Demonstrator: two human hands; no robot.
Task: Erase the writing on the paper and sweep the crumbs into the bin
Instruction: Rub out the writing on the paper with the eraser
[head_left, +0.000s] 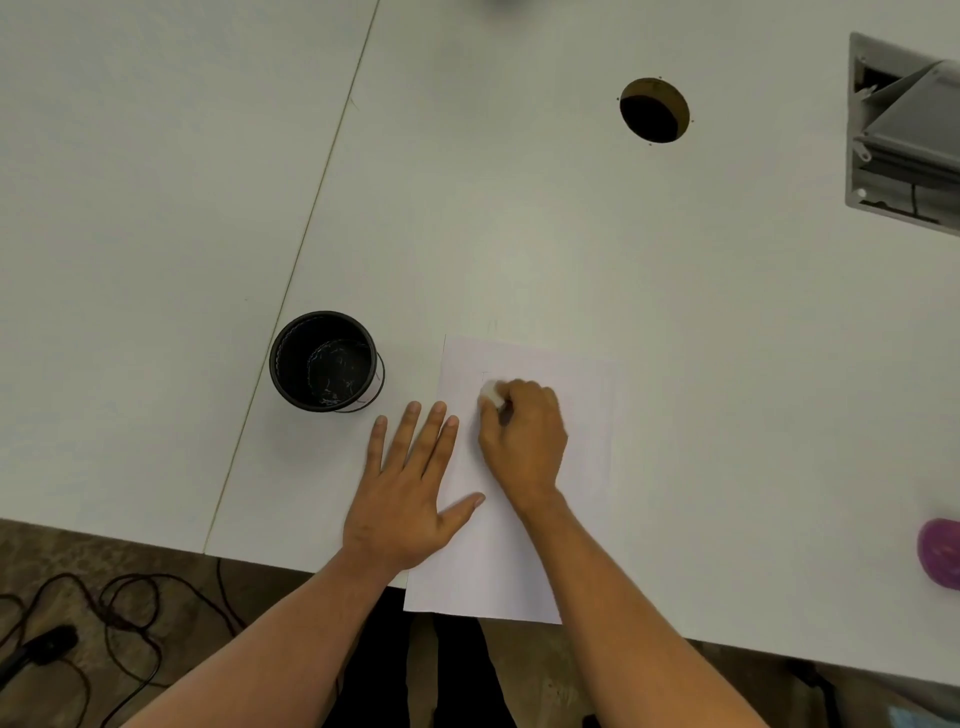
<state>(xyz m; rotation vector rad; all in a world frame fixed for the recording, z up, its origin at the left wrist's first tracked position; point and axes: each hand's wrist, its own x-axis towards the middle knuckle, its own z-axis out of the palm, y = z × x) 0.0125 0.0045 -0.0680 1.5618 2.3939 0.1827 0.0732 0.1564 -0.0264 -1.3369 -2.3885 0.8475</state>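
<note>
A white sheet of paper (576, 467) lies at the table's near edge, its bottom overhanging. My right hand (524, 436) is closed on a small white eraser (491, 393), whose tip presses on the paper's upper left part. My left hand (410, 493) lies flat with spread fingers, partly on the paper's left edge and partly on the table. A small black bin (324, 361) stands upright left of the paper, with pale crumbs on its bottom. Any writing on the paper is too faint to make out.
The white table (519, 234) has a round cable hole (654, 110) at the back and a grey socket box (904, 135) at the far right. A purple object (940, 553) sits at the right edge. Cables (119, 613) lie on the floor below.
</note>
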